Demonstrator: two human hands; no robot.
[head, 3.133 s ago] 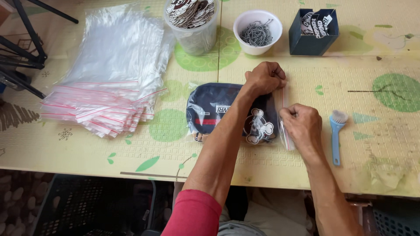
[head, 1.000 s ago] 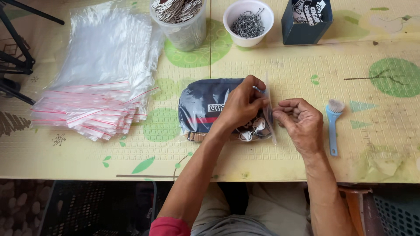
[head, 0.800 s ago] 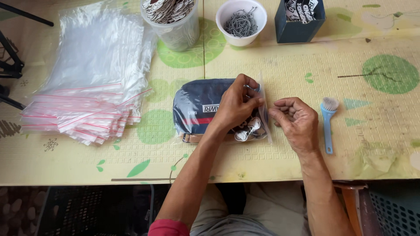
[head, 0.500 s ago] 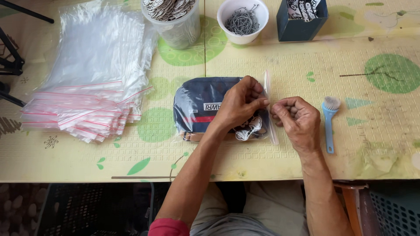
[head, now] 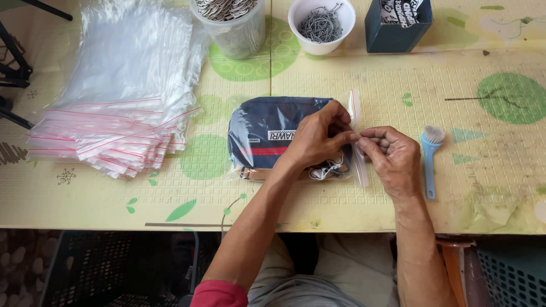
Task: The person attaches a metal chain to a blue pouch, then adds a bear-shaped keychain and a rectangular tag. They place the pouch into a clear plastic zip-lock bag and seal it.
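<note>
table: pale yellow mat top [head: 398,216], green leaf and circle prints
left: zip bag stack [head: 114,113]
centre: bagged navy pouch [head: 267,133]
right: blue brush [head: 430,156]
far edge: clear tub [head: 233,25], white bowl [head: 322,25], navy box [head: 396,25]

Both forearms reach up and inward from the lower edge, the left hand [head: 315,139] curled palm-down with thumb and forefinger pinched, the right hand [head: 392,159] beside it with bent fingers, the two hands' fingertips meeting in a tight pinch between them.
</note>
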